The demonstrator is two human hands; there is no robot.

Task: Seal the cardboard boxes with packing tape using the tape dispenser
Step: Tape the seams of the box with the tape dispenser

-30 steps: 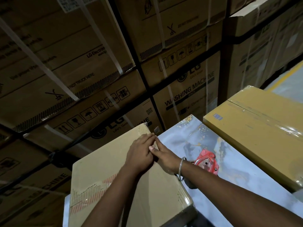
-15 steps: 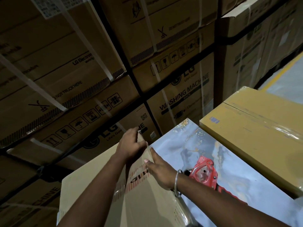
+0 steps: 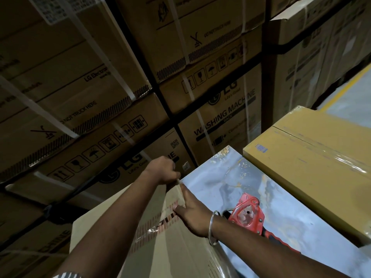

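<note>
Head view: left hand grips matte cardboard box corner; right hand presses flat.

You saw "WASHING MACHINE" in bold black on the strapped brown cardboard carton behind the table, with the "LG" logo and "Life's Good" above it. The big brown carton at upper left read "LG Electron…", cut off by a white strap, and lower down "DO NOT TRUCK HERE". The carton at top centre carried the same "DO NOT TRUCK HERE" line, faint. The low carton behind your hands showed "LG", "Life's Good", a QR code and handling pictograms. The yellow-brown taped box at right bore a small blue barcode, unreadable. Print on the red-striped tape was too blurred.
</note>
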